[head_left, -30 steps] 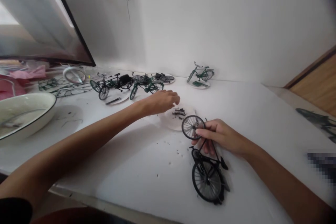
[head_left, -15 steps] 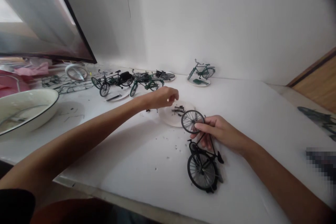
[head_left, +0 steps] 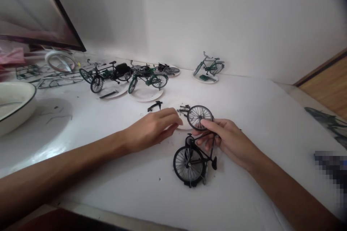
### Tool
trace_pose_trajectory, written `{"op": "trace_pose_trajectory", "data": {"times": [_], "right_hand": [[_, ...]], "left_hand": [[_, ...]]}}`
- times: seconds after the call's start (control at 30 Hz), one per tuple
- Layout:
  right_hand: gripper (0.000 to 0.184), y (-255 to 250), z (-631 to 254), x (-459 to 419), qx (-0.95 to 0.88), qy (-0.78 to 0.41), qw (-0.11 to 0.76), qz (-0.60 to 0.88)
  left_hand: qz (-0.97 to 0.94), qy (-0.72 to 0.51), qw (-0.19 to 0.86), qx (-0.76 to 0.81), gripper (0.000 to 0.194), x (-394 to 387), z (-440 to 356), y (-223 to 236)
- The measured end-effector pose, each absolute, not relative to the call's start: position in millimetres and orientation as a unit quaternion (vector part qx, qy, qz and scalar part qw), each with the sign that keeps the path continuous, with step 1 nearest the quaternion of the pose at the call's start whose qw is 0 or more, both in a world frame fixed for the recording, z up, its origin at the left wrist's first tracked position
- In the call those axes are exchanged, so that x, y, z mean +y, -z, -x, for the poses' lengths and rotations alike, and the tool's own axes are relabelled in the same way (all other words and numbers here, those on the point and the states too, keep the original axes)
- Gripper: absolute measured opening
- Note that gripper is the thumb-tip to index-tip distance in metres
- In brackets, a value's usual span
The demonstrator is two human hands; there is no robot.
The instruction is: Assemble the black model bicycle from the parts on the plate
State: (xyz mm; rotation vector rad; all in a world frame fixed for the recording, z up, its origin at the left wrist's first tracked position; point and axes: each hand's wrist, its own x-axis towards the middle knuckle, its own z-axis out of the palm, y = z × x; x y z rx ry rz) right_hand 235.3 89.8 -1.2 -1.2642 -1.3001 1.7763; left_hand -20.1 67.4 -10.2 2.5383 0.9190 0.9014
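Observation:
A small black model bicycle [head_left: 189, 166] is in my right hand [head_left: 226, 133]. Its thumb presses on the upper wheel and the other fingers lie behind the frame. The bike hangs saddle to the right, the second wheel lower and closer to me. My left hand [head_left: 159, 126] is just left of the upper wheel, fingers curled and tips together; anything between them is hidden or too small to name. Behind the wheel, a white plate [head_left: 185, 126] holds small dark and silver parts [head_left: 185, 107]. A curved black part [head_left: 155, 106] lies on the table beyond my left hand.
Green and black model bicycles [head_left: 151, 79] stand at the back left among paper plates. Another green bicycle [head_left: 210, 65] is on a plate by the wall. An enamel basin [head_left: 29, 104], a roll of tape [head_left: 60, 61] and part frames [head_left: 58, 80] are at left.
My left hand has come down and toward me, to beside the upper wheel. In my right hand the bicycle has turned, its lower wheel swinging left. The view has shifted slightly.

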Motion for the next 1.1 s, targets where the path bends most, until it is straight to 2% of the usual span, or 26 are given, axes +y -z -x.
{"op": "trace_pose_trajectory", "data": {"times": [0.13,0.23,0.4,0.53,0.67,0.77,0.87,0.97,1.1], "right_hand": [[0.034,0,-233,86,-0.498,-0.677,0.276,0.466],[0.035,0,-238,87,-0.525,-0.662,0.264,0.465],[0.039,0,-247,92,-0.574,-0.637,0.212,0.468],[0.042,-3,-249,90,-0.629,-0.59,0.148,0.484],[0.042,-8,-248,87,-0.676,-0.512,0.104,0.52],[0.052,-13,-248,85,-0.693,-0.474,0.121,0.529],[0.06,-16,-251,85,-0.704,-0.5,0.132,0.487],[0.05,-17,-252,86,-0.697,-0.514,0.152,0.475],[0.036,-14,-246,89,-0.693,-0.475,0.234,0.489]], "left_hand": [[-0.898,-0.298,0.139,0.294,0.021,66,18,10],[-0.924,-0.24,0.126,0.271,0.022,68,20,6],[-0.96,-0.134,0.039,0.243,0.027,73,31,-5],[-0.929,-0.155,-0.017,0.335,0.031,86,56,-13],[-0.883,-0.117,-0.058,0.451,0.029,104,81,-11],[-0.865,-0.127,-0.012,0.485,0.027,112,83,-3],[-0.845,-0.147,0.029,0.513,0.021,113,75,4],[-0.833,-0.164,0.043,0.526,0.019,112,71,7],[-0.837,-0.21,0.046,0.503,0.024,111,73,6]]}}
